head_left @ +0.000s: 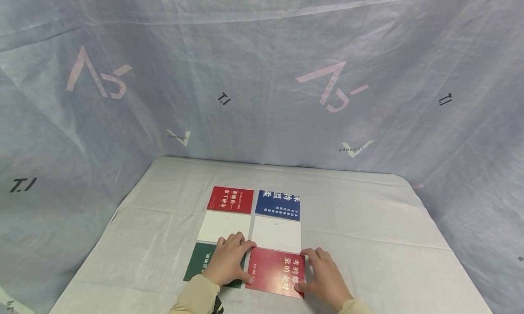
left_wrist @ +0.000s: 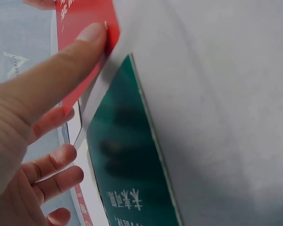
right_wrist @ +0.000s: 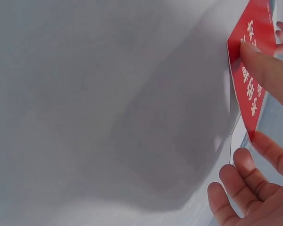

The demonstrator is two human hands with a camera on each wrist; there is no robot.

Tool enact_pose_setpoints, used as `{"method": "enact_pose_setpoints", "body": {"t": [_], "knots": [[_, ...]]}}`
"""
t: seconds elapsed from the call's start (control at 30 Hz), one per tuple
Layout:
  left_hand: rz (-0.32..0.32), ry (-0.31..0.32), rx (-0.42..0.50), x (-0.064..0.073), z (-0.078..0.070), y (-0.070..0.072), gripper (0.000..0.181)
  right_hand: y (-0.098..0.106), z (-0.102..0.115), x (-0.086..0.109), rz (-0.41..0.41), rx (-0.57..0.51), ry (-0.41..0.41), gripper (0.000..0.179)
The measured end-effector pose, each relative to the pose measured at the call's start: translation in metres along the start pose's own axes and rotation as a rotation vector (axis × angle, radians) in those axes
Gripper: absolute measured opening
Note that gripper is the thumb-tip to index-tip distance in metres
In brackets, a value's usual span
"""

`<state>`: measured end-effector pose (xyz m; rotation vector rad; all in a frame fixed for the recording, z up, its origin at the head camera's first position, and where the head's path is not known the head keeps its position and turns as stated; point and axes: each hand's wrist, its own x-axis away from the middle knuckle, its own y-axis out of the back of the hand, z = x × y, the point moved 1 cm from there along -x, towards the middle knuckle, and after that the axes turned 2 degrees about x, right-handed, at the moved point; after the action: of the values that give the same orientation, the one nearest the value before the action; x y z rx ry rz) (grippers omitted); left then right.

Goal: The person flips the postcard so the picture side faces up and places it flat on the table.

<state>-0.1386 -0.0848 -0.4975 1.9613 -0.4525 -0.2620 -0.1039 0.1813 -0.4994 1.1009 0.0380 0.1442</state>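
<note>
A thin red notebook (head_left: 275,272) with white characters is at the near right of a two-column group. My left hand (head_left: 230,260) grips its left side, thumb on the near corner and index finger at the far one. Gripping the opposite side in the same way is my right hand (head_left: 325,277). In the right wrist view the red notebook (right_wrist: 249,61) looks slightly raised from the cloth, with a shadow beside it. Under my left hand lies a green notebook (head_left: 200,259), partly hidden in the head view; its pale edge shows in the left wrist view.
Two blank white rectangles (head_left: 276,233) lie beyond my hands. Farther back are another red notebook (head_left: 230,200) and a blue notebook (head_left: 277,205). A pale cloth (head_left: 368,227) covers the table, and a grey printed curtain (head_left: 262,77) hangs behind it and along the sides.
</note>
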Motion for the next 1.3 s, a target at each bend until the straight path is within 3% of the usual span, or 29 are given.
{"method": "enact_pose_setpoints", "body": {"t": [0.27,0.57,0.83,1.3], "knots": [[-0.029,-0.015,0.027,0.002,-0.001,-0.001,0.079,0.002,0.0,0.004,0.025,-0.038,-0.108,0.092],[-0.039,0.016,0.059,0.005,-0.002,-0.003,0.079,0.001,-0.002,0.007,0.031,-0.103,-0.182,0.06],[-0.062,0.038,0.036,0.01,0.002,-0.004,0.079,0.0,-0.001,0.01,0.015,-0.133,-0.18,0.052],[-0.098,0.041,0.112,0.014,0.0,-0.006,0.038,-0.001,-0.003,0.011,0.018,-0.174,-0.172,0.041]]}}
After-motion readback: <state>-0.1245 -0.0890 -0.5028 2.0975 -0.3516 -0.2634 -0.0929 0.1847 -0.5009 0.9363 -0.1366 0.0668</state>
